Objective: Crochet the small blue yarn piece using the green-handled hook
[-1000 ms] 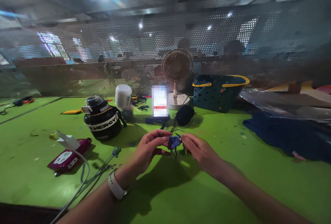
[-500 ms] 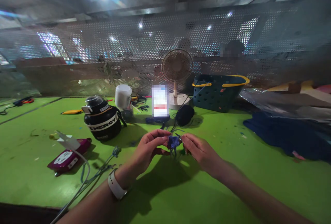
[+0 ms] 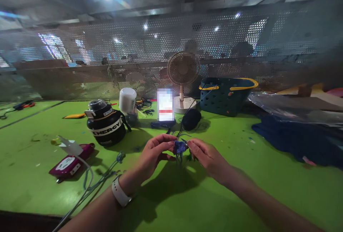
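Between my hands is a small blue crochet piece (image 3: 180, 147) with loose strands hanging below it. My left hand (image 3: 158, 150), a white band at its wrist, pinches the piece by its left side. My right hand (image 3: 205, 153) is closed on a thin crochet hook (image 3: 184, 140), whose tip meets the piece's upper right edge; most of the hook is hidden by the fingers. Just beyond my hands lies a dark ball of yarn (image 3: 191, 119), with a dark strand running near it. A lit phone (image 3: 165, 105) stands upright behind, its screen blurred.
On the green table (image 3: 241, 196), a black jug (image 3: 106, 125), a purple power strip (image 3: 70, 165) and grey cords lie left. A white jar (image 3: 128, 100), a fan (image 3: 183, 69) and a teal basket (image 3: 225, 98) stand behind. Dark blue cloth (image 3: 297, 141) lies right.
Almost nothing differs. Both hands keep the same grip on the crochet piece and hook, and the loose strands below the piece have shifted slightly.
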Action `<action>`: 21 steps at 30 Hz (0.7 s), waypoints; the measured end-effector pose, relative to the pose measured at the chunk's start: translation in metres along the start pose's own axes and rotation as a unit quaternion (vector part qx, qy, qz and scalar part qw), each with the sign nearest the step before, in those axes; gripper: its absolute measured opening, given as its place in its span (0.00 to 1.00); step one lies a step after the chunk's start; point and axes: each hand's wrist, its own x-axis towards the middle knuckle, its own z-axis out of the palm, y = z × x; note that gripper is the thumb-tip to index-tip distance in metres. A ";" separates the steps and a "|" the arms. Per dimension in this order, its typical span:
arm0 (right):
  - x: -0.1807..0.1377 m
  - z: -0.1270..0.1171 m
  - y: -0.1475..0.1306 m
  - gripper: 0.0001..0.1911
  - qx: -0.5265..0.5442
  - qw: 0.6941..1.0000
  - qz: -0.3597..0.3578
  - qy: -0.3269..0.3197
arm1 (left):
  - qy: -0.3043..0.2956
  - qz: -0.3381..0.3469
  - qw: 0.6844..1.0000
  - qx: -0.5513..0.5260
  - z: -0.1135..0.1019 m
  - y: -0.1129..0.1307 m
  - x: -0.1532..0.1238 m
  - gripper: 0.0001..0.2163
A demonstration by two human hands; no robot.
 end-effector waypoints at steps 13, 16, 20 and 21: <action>-0.001 0.000 0.003 0.19 -0.006 1.000 -0.012 0.001 | -0.001 -0.001 1.000 0.012 -0.001 0.000 0.000 0.09; -0.002 0.000 0.004 0.19 0.000 1.000 -0.011 -0.002 | -0.002 -0.004 1.000 0.023 -0.001 -0.001 0.001 0.11; 0.000 0.000 0.004 0.19 0.003 1.000 -0.014 0.000 | 0.003 -0.005 1.000 0.029 -0.002 -0.003 0.002 0.13; 0.001 0.000 0.003 0.19 0.000 1.000 -0.015 0.001 | 0.005 -0.005 1.000 0.029 -0.002 -0.003 0.002 0.13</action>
